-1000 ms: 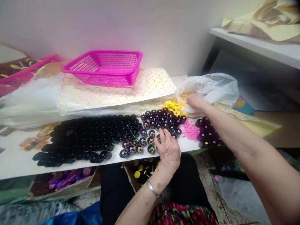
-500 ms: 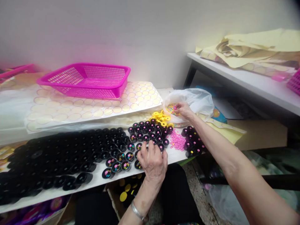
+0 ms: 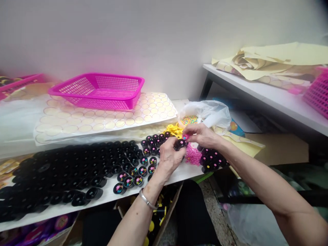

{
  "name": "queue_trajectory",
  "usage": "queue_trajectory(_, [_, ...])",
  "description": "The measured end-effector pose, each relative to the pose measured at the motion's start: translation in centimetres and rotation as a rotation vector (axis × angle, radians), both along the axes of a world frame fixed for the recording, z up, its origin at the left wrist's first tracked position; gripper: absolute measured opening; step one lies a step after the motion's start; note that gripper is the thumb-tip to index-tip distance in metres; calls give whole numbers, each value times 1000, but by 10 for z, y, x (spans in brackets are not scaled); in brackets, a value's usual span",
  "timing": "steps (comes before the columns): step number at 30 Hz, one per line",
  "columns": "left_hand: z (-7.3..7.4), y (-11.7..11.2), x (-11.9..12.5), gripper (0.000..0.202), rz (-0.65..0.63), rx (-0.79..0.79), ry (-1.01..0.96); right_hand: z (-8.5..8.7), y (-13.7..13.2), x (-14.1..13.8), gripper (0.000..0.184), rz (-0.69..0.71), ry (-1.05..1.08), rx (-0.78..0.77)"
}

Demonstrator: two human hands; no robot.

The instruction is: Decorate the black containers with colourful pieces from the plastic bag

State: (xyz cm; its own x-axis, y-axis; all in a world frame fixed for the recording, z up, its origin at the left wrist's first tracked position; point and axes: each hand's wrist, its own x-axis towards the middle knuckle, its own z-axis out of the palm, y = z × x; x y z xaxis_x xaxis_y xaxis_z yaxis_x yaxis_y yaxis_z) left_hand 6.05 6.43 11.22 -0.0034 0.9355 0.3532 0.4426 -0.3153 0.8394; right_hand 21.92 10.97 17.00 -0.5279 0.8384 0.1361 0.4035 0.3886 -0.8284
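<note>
My left hand [image 3: 167, 158] grips a small round black cup [image 3: 181, 143] with a pink dot inside, holding it a little above the other cups. Right beside it, my right hand [image 3: 202, 136] pinches a tiny pink scoop-like cup [image 3: 185, 137] close to the black cup's rim. Small coloured beads [image 3: 189, 120] lie in a white plastic bag [image 3: 215, 112] behind my right hand. Below the hands is a heap of pink pieces [image 3: 193, 155]. Yellow ring-shaped pieces [image 3: 173, 130] are piled behind the cups. Several nearby black cups [image 3: 138, 180] contain coloured beads.
Many black cups [image 3: 77, 167] crowd the table's left side; others with pink dots [image 3: 214, 159] stand at right. A pink basket [image 3: 102, 99] rests on a sheet of circles [image 3: 107, 121]. A white shelf [image 3: 271, 89] holds papers at right. An open box [image 3: 169, 218] stands below.
My right hand has come back from the bead bag toward me, with the small pink cup in its fingers. My left hand has lifted a black cup and moved up to meet it.
</note>
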Motion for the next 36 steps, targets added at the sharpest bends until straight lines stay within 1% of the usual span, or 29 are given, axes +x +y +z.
queue_trajectory(1, [-1, 0, 0, 18, -12, 4, 5, 2, -3, 0, 7, 22, -83, 97])
queue_trajectory(5, [-1, -2, 3, 18, -30, 28, 32, 8, -13, -2, 17, 61, -473, 513])
queue_trajectory(8, [1, -2, 5, 13, -33, 35, 55, 15, -24, -9, 20, 99, -750, 704])
queue_trajectory(10, [2, -3, 7, 6, -51, 26, 49, 18, -32, -17, 18, 111, -865, 792])
queue_trajectory(12, [2, -3, 9, 5, -71, 14, 23, 19, -39, -23, 16, 106, -923, 874])
queue_trajectory(14, [-1, -4, 10, 6, -81, -1, -1, 17, -42, -25, 15, 90, -937, 934])
queue_trajectory(16, [-4, -4, 11, 7, -81, -24, -14, 13, -42, -22, 16, 68, -909, 963])
queue_trajectory(18, [-8, -4, 12, 9, -76, -42, -25, 8, -39, -16, 17, 35, -849, 955])
queue_trajectory(21, [-11, -9, 13, 14, -70, -48, -50, 2, -38, -4, 20, -40, -670, 862])
queue_trajectory(23, [-9, -17, 13, 17, -55, -52, -67, -1, -43, 1, 20, -103, -441, 727])
queue_trajectory(25, [-5, -31, 8, 19, -55, -54, -82, -4, -52, 4, 15, -191, -172, 513])
queue_trajectory(26, [-2, -39, 3, 19, -59, -47, -88, -8, -58, 5, 12, -256, -60, 372])
queue_trajectory(28, [1, -59, -12, 20, -45, 2, -93, -19, -69, 6, 16, -373, 119, 79])
queue_trajectory(29, [2, -70, -22, 21, -21, 36, -92, -28, -74, 7, 19, -397, 177, -55])
queue_trajectory(31, [-1, -95, -47, 24, 71, 110, -82, -49, -85, 6, 21, -421, 257, -221])
queue_trajectory(33, [-8, -120, -77, 26, 208, 159, -53, -71, -96, 3, 21, -434, 293, -302])
queue_trajectory(34, [-14, -132, -93, 26, 291, 166, -27, -81, -102, -1, 21, -439, 305, -329])
queue_trajectory(36, [-28, -153, -124, 25, 461, 109, 26, -97, -115, -9, 22, -431, 325, -370])
